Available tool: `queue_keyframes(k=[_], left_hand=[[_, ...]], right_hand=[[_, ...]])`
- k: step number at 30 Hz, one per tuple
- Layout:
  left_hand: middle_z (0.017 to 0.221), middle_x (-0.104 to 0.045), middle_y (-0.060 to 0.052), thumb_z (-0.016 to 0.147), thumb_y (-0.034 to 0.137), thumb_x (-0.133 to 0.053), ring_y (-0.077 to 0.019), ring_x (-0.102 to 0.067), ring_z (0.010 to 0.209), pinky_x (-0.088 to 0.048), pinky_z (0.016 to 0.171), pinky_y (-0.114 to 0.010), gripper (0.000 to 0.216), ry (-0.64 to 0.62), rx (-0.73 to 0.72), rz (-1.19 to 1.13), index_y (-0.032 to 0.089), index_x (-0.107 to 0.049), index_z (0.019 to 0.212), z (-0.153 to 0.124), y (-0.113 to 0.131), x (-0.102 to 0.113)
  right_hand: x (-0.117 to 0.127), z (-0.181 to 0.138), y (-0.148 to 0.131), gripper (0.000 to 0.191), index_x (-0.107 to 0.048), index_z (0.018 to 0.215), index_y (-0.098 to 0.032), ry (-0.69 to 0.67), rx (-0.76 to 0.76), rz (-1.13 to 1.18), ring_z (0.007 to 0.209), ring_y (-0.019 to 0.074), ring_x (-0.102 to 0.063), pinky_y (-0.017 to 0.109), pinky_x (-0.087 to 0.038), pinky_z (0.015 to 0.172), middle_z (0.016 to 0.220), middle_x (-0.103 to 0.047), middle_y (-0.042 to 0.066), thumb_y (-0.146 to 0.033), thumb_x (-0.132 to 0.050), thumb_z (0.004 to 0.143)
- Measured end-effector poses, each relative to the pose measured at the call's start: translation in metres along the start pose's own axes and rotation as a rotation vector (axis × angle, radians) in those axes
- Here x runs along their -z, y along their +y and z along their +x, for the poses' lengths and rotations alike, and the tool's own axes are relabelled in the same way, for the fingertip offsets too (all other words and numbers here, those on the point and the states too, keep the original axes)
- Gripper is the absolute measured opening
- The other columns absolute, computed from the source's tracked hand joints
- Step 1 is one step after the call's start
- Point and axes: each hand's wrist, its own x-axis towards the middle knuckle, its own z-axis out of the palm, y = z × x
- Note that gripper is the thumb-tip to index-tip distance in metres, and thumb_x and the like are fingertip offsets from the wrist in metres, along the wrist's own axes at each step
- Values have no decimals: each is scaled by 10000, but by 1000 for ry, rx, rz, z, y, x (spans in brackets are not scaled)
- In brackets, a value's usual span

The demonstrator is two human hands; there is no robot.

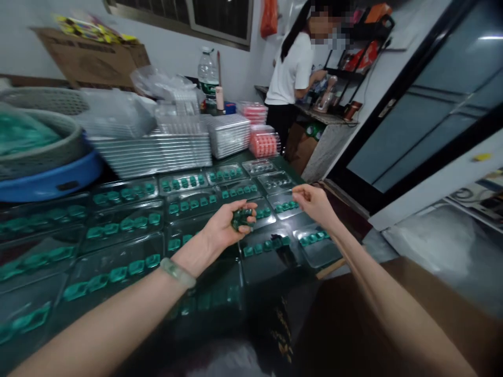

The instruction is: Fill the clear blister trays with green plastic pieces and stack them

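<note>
Green pieces (242, 219), dark and glossy, lie bunched in the left hand (232, 222) in the head view, its palm turned upward and its fingers curled around them over the middle of the bench (290, 168). Ahead and to its right, the right hand (312, 201) is above the clear trays (274, 183), thumb and forefinger drawn narrow; whether a piece sits between those fingertips I cannot tell. Just beside and below them is a row of green inserts (286, 206) in one tray, and similar rows run through most of the trays spread across the bench. Two trays near the back right look clear throughout. I'd judge the step in hand to be dealing pieces from the left hand into the trays, one hand serving as the store and the other as the placer. The next move would call for a light pinch, a steady left palm so nothing spills, and a straight approach to a chosen spot without nudging the neighbouring row. Stacked clear packaging (230, 135) stands behind the trays, and a co-worker in a white shirt (293, 68) is at a counter (334, 116) beyond.
</note>
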Motion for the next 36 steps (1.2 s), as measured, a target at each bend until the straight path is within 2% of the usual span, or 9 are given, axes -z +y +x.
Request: queue_keyframes(k=[3,6,10,14,19,23,26,32,36], left_hand=[[706,-474,-43,807,218,-445,-63,-446,524,-267,345,-126,171,53,39,-338,85,-540,854,-34,-9,16],[708,-498,-55,766,181,-515,-81,-471,530,-278,336,-139,150,120,54,-627,61,-564,842,-54,-22,23],[722,-548,-62,699,115,-573,-122,-529,567,-330,355,-177,120,262,-17,-640,64,-601,804,-66,-37,25],[694,-571,-53,687,111,-589,-125,-547,570,-347,369,-184,89,323,-56,-651,80,-628,761,-72,-44,25],[719,-583,-61,703,131,-587,-131,-567,638,-367,403,-177,88,319,-86,-662,90,-650,748,-80,-47,30],[766,-588,-34,674,158,-664,-93,-548,612,-368,433,-164,140,290,-159,-395,122,-668,808,-94,-48,32],[670,-569,-17,674,239,-694,-69,-508,529,-306,388,-148,234,227,-155,-154,138,-664,883,-103,-52,33],[529,-480,59,655,270,-714,-1,-332,350,-167,325,-148,209,280,-292,58,158,-598,788,-104,-60,37],[540,-464,47,677,317,-690,-36,-408,432,-201,333,-140,234,218,-225,-9,156,-521,687,-103,-62,38]], right_hand=[[-22,-45,-58,151,-563,854,-191,7,-42,487,511,110,-516,214,-395,486,610,-570,-7,-321,-496,815],[-53,-80,-107,163,-552,865,-209,-47,-84,736,596,119,-542,219,-415,514,724,-598,5,-329,-585,760],[-89,-93,-142,189,-544,819,-205,-11,-196,913,657,130,-574,242,-456,586,774,-618,6,-332,-638,717],[-103,-95,-150,165,-553,792,-195,53,-262,917,640,126,-574,245,-459,587,732,-615,0,-327,-629,729],[-102,-99,-149,150,-554,768,-184,-16,-319,1130,470,85,-490,206,-387,435,563,-541,-34,-329,-594,764],[-103,-98,-150,125,-542,802,-198,-72,-383,1425,432,67,-463,191,-341,383,609,-553,-34,-311,-588,772],[-107,-99,-151,124,-560,841,-200,-84,-399,1454,432,71,-462,193,-337,376,619,-558,-30,-300,-587,774],[-116,-104,-154,81,-621,803,-200,-5,-347,1312,582,88,-495,220,-381,497,732,-570,-12,-264,-611,754],[-117,-106,-157,50,-634,705,-194,16,-325,1305,764,117,-513,252,-401,658,916,-560,3,-241,-637,720]])
